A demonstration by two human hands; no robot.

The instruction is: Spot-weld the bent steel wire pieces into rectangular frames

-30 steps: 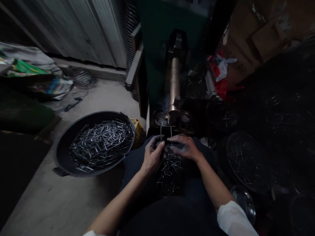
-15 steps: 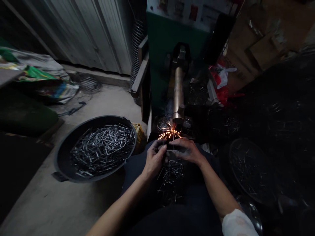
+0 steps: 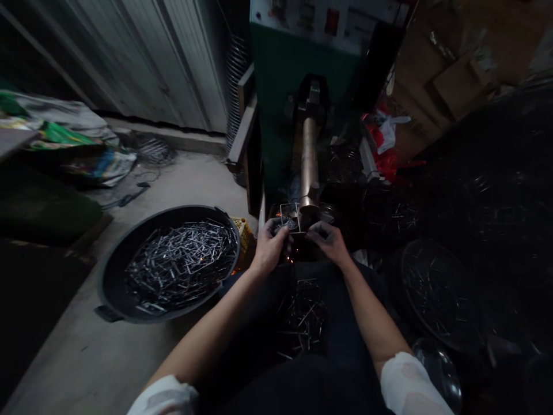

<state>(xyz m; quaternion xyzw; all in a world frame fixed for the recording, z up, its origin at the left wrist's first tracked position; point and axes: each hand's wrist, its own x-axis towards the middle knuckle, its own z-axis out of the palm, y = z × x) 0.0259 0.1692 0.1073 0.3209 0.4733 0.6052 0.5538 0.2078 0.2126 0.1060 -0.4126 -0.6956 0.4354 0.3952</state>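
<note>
Right at the foot of the copper electrode on a green spot welder, a small rectangular wire frame is being held up, with its far edge pretty much up against the electrode tip. The fingers of the left hand are closed in a pinch on the frame's near side. The right hand is half curled just beside the frame's corner, though whether it has any grip on it can't really be told from this angle. A few orange sparks are seen just below the hands. A loose heap of bent wire pieces is piled on the lap. Off to the left, a big black round tub packed with similar wire sits on the concrete floor, with a yellow crate tucked behind it. A dark round tray of scattered wires is placed low on the right, and red plastic bags and cardboard boxes are stacked beyond.
</note>
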